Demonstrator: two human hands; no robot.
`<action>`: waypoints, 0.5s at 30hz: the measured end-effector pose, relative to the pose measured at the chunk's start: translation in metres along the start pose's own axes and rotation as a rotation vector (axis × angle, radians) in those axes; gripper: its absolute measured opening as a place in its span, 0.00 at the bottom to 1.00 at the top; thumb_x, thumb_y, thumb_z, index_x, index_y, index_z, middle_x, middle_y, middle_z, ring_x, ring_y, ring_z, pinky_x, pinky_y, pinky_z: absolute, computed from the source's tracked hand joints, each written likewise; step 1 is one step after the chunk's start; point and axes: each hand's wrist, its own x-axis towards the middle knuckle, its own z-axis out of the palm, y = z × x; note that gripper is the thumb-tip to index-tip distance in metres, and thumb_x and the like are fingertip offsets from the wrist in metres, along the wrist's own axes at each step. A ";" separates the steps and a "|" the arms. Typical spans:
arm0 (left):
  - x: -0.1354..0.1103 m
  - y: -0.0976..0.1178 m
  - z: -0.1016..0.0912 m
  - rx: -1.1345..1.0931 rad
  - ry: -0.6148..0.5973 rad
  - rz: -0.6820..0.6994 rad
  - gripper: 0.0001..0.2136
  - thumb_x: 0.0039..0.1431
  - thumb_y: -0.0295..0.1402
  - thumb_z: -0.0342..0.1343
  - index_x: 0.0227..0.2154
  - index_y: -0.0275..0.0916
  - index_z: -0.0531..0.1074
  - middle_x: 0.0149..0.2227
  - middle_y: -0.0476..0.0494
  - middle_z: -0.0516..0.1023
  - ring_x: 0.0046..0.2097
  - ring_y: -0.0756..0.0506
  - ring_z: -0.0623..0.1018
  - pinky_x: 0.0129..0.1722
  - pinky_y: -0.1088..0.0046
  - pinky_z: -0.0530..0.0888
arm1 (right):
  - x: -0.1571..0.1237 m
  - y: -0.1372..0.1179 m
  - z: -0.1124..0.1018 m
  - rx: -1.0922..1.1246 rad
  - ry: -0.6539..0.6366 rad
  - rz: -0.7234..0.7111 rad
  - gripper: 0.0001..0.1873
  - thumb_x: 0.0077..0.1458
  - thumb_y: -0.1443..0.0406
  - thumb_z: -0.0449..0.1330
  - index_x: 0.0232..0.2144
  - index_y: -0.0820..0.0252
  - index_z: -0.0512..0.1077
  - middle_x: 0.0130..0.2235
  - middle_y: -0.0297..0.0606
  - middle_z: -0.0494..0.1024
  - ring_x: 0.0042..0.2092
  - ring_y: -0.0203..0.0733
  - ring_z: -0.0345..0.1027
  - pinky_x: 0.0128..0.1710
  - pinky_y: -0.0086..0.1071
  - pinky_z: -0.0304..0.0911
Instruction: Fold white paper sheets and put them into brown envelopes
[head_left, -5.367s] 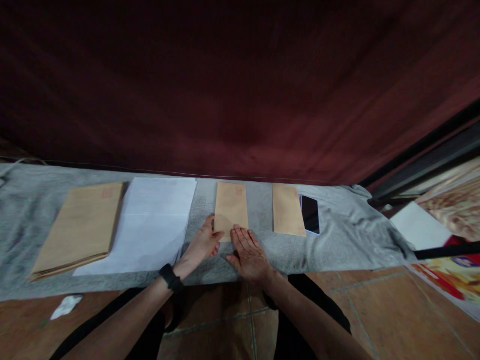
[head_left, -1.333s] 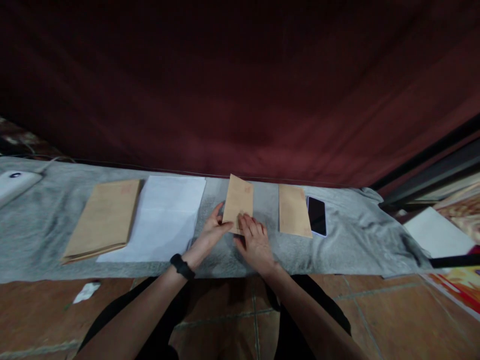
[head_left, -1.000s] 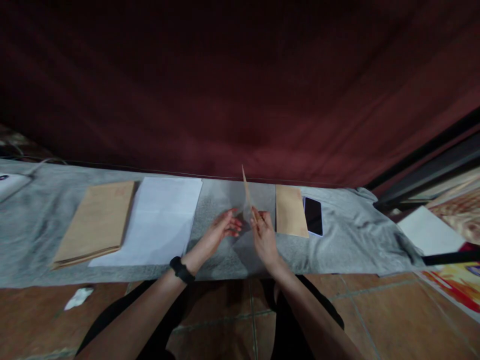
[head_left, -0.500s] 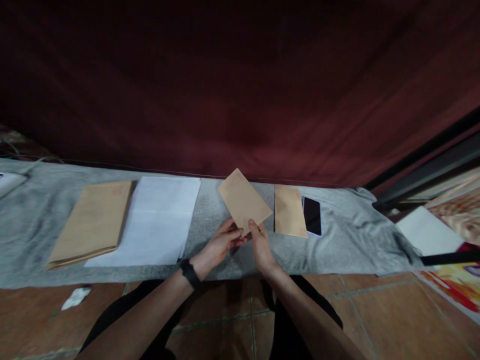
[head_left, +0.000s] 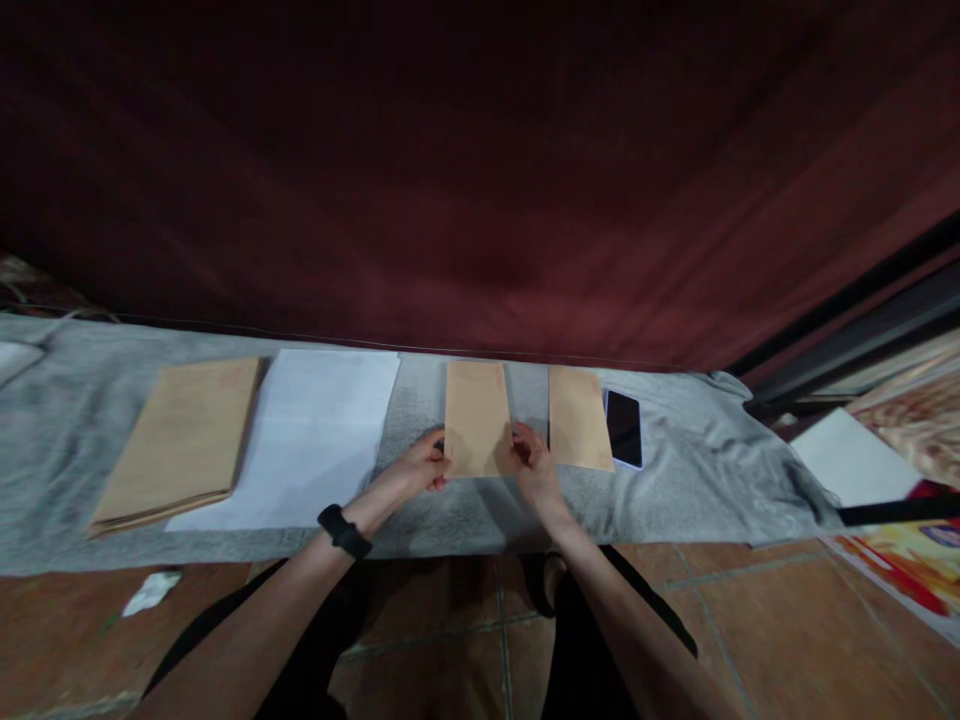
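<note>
The one camera is worn on the person's head; it faces forward and down, near above the left hand (head_left: pixel 424 464) and the right hand (head_left: pixel 535 468); dark red fabric (head_left: pixel 480 190) takes the upper half, tiled floor (head_left: pixel 795 620) the bottom.

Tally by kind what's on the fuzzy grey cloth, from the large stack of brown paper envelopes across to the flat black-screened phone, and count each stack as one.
Large stack of brown paper envelopes: 1
Stack of white paper sheets: 1
Small rectangular brown paper envelopes: 2 on view
Flat black-screened phone: 1
Total: 5
</note>
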 end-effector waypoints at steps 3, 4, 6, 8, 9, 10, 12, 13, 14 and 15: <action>0.002 -0.005 -0.001 0.045 0.011 0.010 0.28 0.51 0.32 0.58 0.57 0.37 0.63 0.21 0.58 0.70 0.19 0.52 0.70 0.20 0.78 0.65 | -0.006 -0.002 0.000 -0.229 -0.022 -0.199 0.20 0.58 0.69 0.55 0.53 0.55 0.72 0.48 0.43 0.73 0.47 0.46 0.69 0.50 0.42 0.67; 0.002 -0.006 -0.001 0.067 0.017 0.019 0.28 0.52 0.32 0.58 0.58 0.37 0.63 0.21 0.58 0.69 0.19 0.52 0.70 0.20 0.78 0.65 | -0.008 -0.003 0.001 -0.274 -0.048 -0.236 0.20 0.58 0.71 0.54 0.51 0.56 0.73 0.48 0.43 0.73 0.48 0.46 0.68 0.51 0.42 0.67; 0.002 -0.007 -0.001 0.149 0.031 0.049 0.28 0.55 0.32 0.57 0.59 0.38 0.61 0.22 0.58 0.70 0.19 0.51 0.70 0.20 0.78 0.65 | -0.012 -0.006 0.004 -0.348 -0.115 -0.285 0.17 0.58 0.73 0.54 0.46 0.56 0.75 0.45 0.42 0.73 0.48 0.46 0.68 0.51 0.41 0.67; -0.002 -0.004 -0.001 0.308 0.081 0.099 0.26 0.58 0.31 0.54 0.60 0.39 0.61 0.23 0.57 0.71 0.21 0.50 0.72 0.22 0.76 0.67 | -0.015 -0.008 0.006 -0.447 -0.173 -0.321 0.13 0.59 0.73 0.55 0.42 0.57 0.75 0.43 0.42 0.73 0.48 0.47 0.68 0.51 0.40 0.67; -0.004 -0.002 -0.001 0.425 0.123 0.121 0.26 0.59 0.30 0.54 0.61 0.38 0.60 0.23 0.55 0.72 0.22 0.49 0.74 0.24 0.75 0.68 | -0.016 -0.008 0.007 -0.486 -0.192 -0.328 0.11 0.60 0.72 0.55 0.41 0.56 0.75 0.42 0.42 0.73 0.48 0.47 0.68 0.51 0.41 0.67; -0.007 0.001 0.001 0.558 0.178 0.137 0.25 0.60 0.30 0.53 0.61 0.38 0.61 0.25 0.53 0.74 0.25 0.47 0.76 0.27 0.73 0.70 | -0.016 -0.008 0.008 -0.513 -0.209 -0.332 0.10 0.60 0.71 0.56 0.40 0.56 0.74 0.42 0.42 0.73 0.48 0.47 0.67 0.51 0.41 0.66; -0.014 0.007 0.007 0.821 0.292 0.183 0.22 0.63 0.30 0.51 0.61 0.37 0.63 0.31 0.46 0.78 0.32 0.43 0.80 0.34 0.67 0.74 | -0.016 -0.008 0.008 -0.539 -0.235 -0.333 0.09 0.61 0.71 0.56 0.40 0.55 0.74 0.42 0.41 0.73 0.48 0.47 0.67 0.52 0.41 0.66; -0.016 0.009 0.012 0.927 0.331 0.231 0.20 0.65 0.30 0.49 0.59 0.37 0.65 0.35 0.41 0.80 0.37 0.41 0.81 0.39 0.65 0.75 | -0.016 -0.008 0.008 -0.542 -0.244 -0.332 0.09 0.61 0.71 0.56 0.40 0.55 0.74 0.42 0.41 0.73 0.48 0.47 0.67 0.52 0.41 0.65; -0.018 0.009 0.017 1.002 0.348 0.302 0.18 0.67 0.30 0.47 0.57 0.37 0.67 0.40 0.38 0.81 0.42 0.40 0.81 0.43 0.62 0.75 | -0.015 -0.008 0.007 -0.543 -0.252 -0.330 0.10 0.61 0.71 0.55 0.40 0.55 0.73 0.42 0.41 0.74 0.48 0.47 0.67 0.52 0.41 0.65; -0.019 0.009 0.024 1.048 0.338 0.395 0.17 0.68 0.30 0.45 0.56 0.37 0.68 0.46 0.35 0.80 0.47 0.39 0.80 0.49 0.60 0.75 | -0.014 -0.008 0.007 -0.545 -0.259 -0.328 0.10 0.60 0.72 0.55 0.41 0.55 0.73 0.43 0.41 0.74 0.48 0.47 0.66 0.52 0.41 0.65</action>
